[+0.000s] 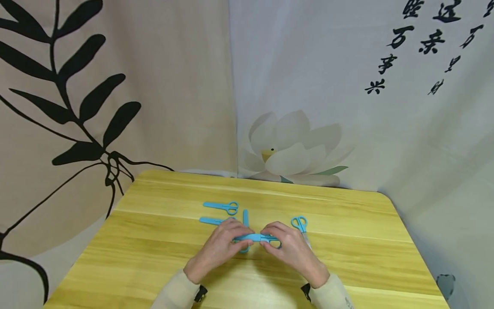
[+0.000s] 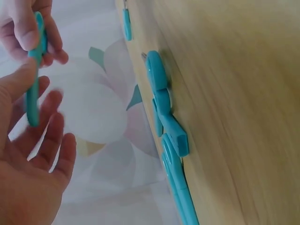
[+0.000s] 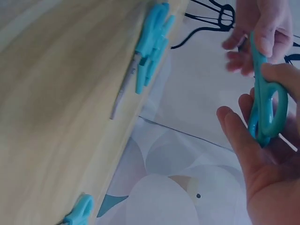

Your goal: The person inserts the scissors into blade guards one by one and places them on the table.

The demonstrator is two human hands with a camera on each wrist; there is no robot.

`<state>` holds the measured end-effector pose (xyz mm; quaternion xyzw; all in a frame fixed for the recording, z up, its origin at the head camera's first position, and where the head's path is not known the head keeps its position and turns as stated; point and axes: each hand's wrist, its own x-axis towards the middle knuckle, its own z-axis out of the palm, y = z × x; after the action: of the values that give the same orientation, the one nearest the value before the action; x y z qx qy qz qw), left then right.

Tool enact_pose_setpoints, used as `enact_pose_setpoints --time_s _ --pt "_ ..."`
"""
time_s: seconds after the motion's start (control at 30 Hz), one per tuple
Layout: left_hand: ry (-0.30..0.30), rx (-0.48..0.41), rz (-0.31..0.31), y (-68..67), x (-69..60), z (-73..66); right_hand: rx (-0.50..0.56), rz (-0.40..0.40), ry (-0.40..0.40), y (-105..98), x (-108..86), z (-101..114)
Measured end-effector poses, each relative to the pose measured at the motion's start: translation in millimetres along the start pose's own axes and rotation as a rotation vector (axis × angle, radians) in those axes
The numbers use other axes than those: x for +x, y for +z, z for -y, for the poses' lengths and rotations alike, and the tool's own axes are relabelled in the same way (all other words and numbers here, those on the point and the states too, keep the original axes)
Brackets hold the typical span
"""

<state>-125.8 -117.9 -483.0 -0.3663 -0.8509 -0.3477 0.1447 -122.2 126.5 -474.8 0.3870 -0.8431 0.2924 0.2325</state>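
Note:
Both hands hold a pair of blue scissors (image 1: 256, 237) level above the table. My left hand (image 1: 220, 243) pinches the blue sheath end between thumb and fingers. At the other end, my right hand (image 1: 295, 249) grips near the handle loops, which the right wrist view shows beside its palm. Sheathed blue scissors (image 1: 221, 207) lie at the back left. In front of them, another blue sheath (image 1: 210, 220) is partly covered by the left hand. A narrow blue piece (image 1: 245, 216) points away from me, its lower part hidden behind the held scissors.
Right of the right hand lie scissors (image 1: 299, 223) with bare metal blades and blue handles. A bare blade (image 3: 124, 86) also shows among the blue pieces in the right wrist view. The wooden table (image 1: 154, 266) ends at a printed curtain (image 1: 185, 107).

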Motion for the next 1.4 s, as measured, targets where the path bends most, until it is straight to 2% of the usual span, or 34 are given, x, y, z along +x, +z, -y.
enact_pose_setpoints --time_s 0.2,0.33,0.47,0.57,0.77,0.97,1.07,1.23,1.4 --pt "0.023 0.109 0.033 -3.7 -3.3 -4.1 -0.011 0.034 -0.017 9 -1.1 4" --pt "-0.003 0.161 0.063 -5.3 -8.0 -6.0 0.015 0.08 0.008 16 -0.8 9" --pt "-0.037 0.185 0.074 -9.3 -14.7 -3.0 0.076 0.182 0.128 15 -1.0 13" --pt "-0.066 0.193 0.06 -18.4 -21.1 3.8 0.11 0.232 0.238 7 -2.5 13" --pt "-0.16 0.178 0.036 -46.8 -42.3 26.0 0.08 0.21 0.321 -12 -11.8 0" --pt "-0.209 0.216 0.035 -67.3 -62.8 44.6 0.047 0.194 0.377 -30 -24.7 -14" --pt "-0.214 0.215 0.035 -73.4 -66.6 49.1 0.026 0.171 0.378 -37 -29.0 -21" --pt "-0.19 0.226 0.033 -77.6 -68.7 56.4 0.008 0.152 0.388 -44 -34.5 -30" --pt "-0.237 0.224 0.111 -79.2 -72.9 67.2 0.006 0.158 0.41 -47 -40.0 -33"
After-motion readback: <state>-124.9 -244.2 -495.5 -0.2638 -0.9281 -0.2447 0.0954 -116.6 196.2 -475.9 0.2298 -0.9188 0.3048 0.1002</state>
